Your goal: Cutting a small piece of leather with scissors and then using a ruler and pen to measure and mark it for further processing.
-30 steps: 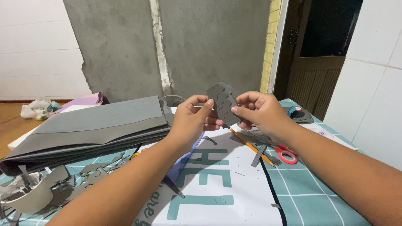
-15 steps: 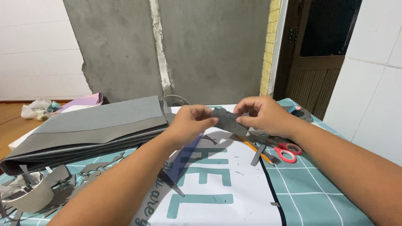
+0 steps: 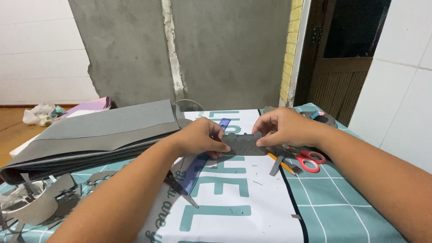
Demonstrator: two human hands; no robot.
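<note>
While both hands hover above the white printed sheet, the left hand and right hand pinch opposite ends of a grey scalloped foam strip, fingers closed on it. Near right lie red-handled scissors and a pencil; a stack of grey foam sheets lies far left.
</note>
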